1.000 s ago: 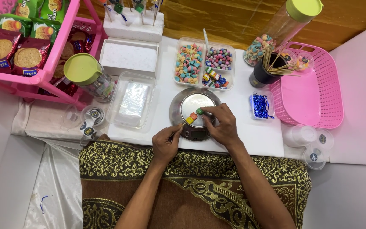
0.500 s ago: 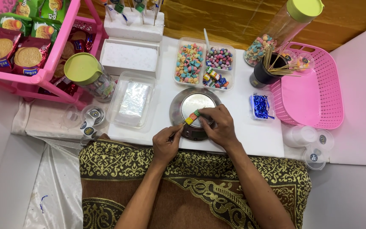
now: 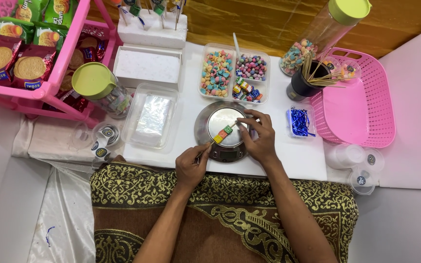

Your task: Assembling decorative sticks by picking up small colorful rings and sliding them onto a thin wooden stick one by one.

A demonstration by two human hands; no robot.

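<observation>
The left hand [image 3: 192,168] pinches the near end of a thin wooden skewer [image 3: 209,146], fingers closed around it. The skewer slants up and to the right over the round steel kitchen scale [image 3: 201,127]. Three small square candies, orange, red and green [image 3: 223,134], sit in a row on its far half, above the scale's plate.

The right hand [image 3: 260,139] curls round the skewer's far tip, thumb and forefinger closed there; whether they grip a further candy I cannot tell.

To do this well, I judge that the left hand should hold the stick steady and level while the right presses straight along it, so each piece is pierced through its middle. The divided clear tray of mixed sweets [image 3: 235,73] lies just beyond the scale, within easy reach.
</observation>
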